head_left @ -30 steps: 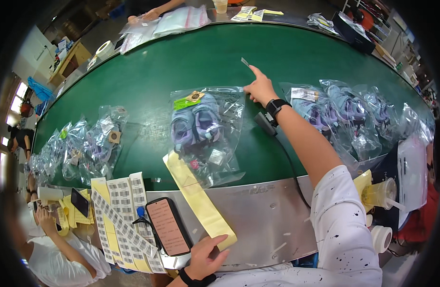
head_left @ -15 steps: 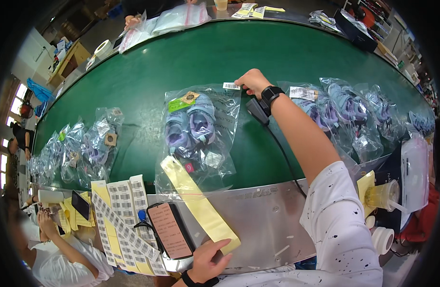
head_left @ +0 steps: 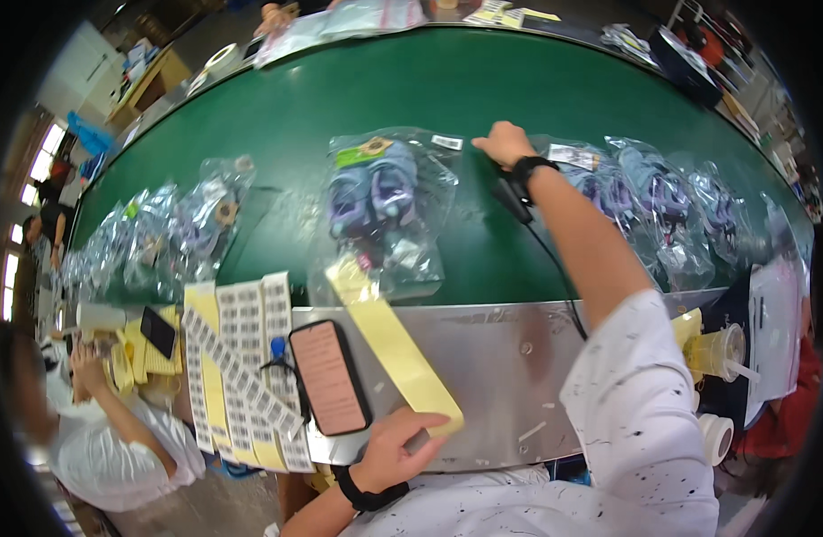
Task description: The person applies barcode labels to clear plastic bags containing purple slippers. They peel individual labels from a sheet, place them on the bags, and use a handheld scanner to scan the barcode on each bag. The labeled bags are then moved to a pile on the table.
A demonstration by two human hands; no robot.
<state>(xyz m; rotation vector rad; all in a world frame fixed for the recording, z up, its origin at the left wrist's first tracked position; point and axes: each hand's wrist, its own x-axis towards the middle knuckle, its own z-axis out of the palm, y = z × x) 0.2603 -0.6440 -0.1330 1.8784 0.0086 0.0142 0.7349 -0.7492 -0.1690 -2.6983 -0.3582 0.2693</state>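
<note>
A clear plastic bag point(head_left: 434, 197) lies on the green belt, with a pair of blue and purple shoes point(head_left: 373, 192) inside. A white barcode label point(head_left: 447, 142) sits on its far right corner. Just right of that label is my right hand point(head_left: 505, 145), its fingers curled and apparently empty. My left hand point(head_left: 398, 450) pinches the near end of a yellow backing strip point(head_left: 398, 349); the strip's far end rests over the bag's near part. A black corded device point(head_left: 514, 199) lies below my right wrist, its cable running toward me.
Bagged shoes stand in rows at left point(head_left: 201, 215) and right point(head_left: 658, 201). Barcode sheets point(head_left: 241, 358) and a phone point(head_left: 331, 376) lie on the metal edge. A drink cup point(head_left: 718, 352) stands at right. Other people's hands are at far left point(head_left: 89, 367) and the far edge point(head_left: 273, 20).
My right hand has come away from the barcode label, which now stays on the bag's corner. My left hand still holds the strip. The whole view has shifted slightly.
</note>
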